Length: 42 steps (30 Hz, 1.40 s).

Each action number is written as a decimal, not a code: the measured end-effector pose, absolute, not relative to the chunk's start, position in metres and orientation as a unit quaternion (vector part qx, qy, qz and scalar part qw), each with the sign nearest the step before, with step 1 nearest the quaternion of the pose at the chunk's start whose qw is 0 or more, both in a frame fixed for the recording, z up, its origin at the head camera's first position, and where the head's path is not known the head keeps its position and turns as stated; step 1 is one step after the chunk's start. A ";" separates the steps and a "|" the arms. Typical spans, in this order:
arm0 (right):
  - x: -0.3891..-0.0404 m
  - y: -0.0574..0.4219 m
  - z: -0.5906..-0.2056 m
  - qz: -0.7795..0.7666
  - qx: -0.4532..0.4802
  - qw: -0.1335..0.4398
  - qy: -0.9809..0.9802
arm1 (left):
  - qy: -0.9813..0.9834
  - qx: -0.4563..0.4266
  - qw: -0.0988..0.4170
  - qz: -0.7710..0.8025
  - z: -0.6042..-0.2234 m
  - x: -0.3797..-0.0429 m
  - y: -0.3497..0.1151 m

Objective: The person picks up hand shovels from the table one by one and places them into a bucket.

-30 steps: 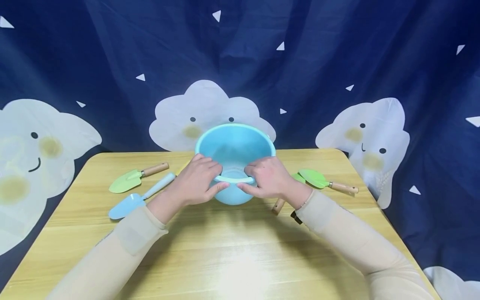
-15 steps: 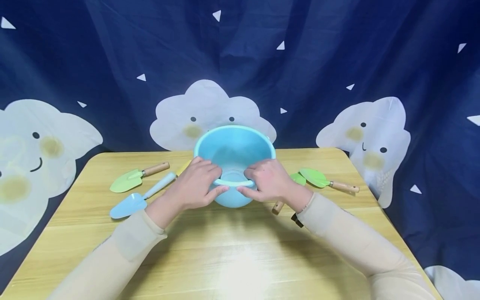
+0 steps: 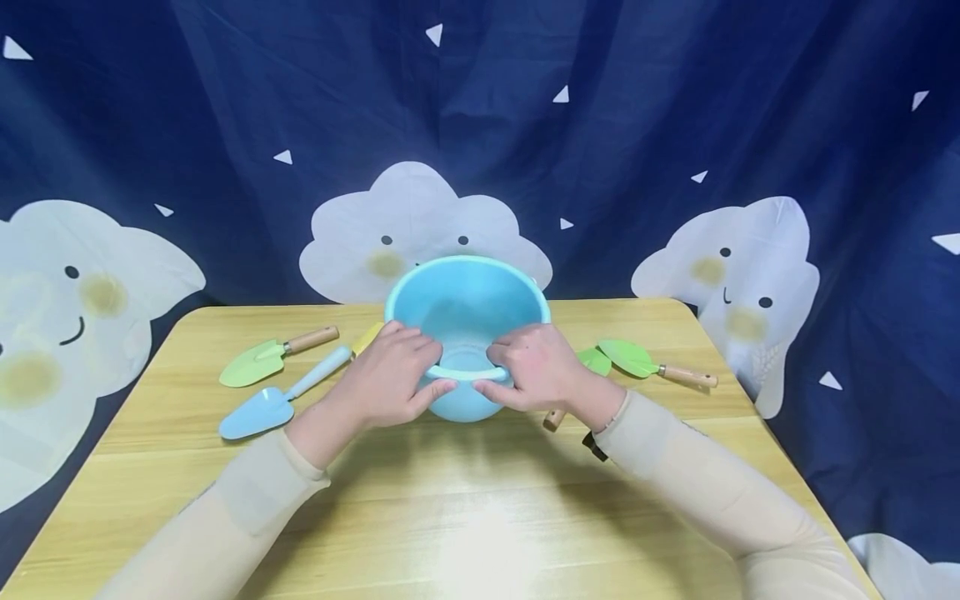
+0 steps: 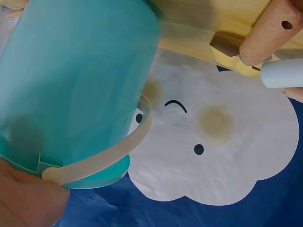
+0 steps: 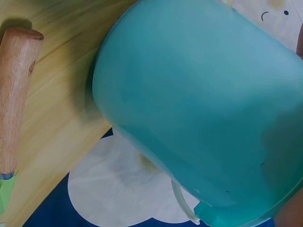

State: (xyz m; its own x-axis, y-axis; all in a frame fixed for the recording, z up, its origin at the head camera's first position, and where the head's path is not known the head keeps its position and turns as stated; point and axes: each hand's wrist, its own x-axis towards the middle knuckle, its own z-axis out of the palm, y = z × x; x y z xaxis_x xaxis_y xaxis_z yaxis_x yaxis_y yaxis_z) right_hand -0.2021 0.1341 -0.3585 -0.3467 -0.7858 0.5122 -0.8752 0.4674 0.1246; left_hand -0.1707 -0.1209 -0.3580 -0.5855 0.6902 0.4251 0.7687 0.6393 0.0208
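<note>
Two-handed hold on a lt.-blue bucket (image 3: 467, 321), seen from the wearer's side of a wooden table (image 3: 420, 517). Step in hand, as I judge it: gripping & steadying the bucket. L. hand (image 3: 401, 371) and R. hand (image 3: 540, 367) both clamp its rim, a bare stretch btwn. them; fingers curl over the inside, thumbs point twd. each other along the outside. Next move prob. calls for even force from both sides, since a lopsided pull could swing or tip it. Location: mid-table, twd. the far edge; whether the base touches the wood, can't tell. Appearance: smooth, prob. plastic, rounded, w/ a paler rim & the mouth facing twd. the wearer; a whitish handle (image 4: 106, 161) loops off the outer wall. Flanking, at L.: a pale-green trowel (image 3: 255, 364), a blue trowel (image 3: 258, 412) & a yellow item (image 3: 367, 337), part-hidden. At R.: a leaf-green trowel (image 3: 630, 357) overlapping a similar one (image 3: 595, 361), part-hidden.
</note>
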 end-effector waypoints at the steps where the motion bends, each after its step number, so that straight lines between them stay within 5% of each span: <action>1: -0.202 0.134 -0.359 0.086 0.510 0.260 -0.815 | -0.884 -0.412 0.194 -0.101 -0.358 -0.170 -0.121; 42: -0.203 0.135 -0.359 0.080 0.517 0.266 -0.809 | -0.890 -0.404 0.158 -0.142 -0.353 -0.167 -0.122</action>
State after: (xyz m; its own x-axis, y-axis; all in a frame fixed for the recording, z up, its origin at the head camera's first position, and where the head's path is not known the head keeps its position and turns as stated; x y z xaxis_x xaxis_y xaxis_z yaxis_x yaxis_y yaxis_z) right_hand -0.2026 0.1348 -0.3590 -0.3233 -0.7946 0.5138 -0.8803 0.4518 0.1449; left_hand -0.1670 -0.1225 -0.3531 -0.6238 0.6737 0.3961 0.7635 0.6336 0.1248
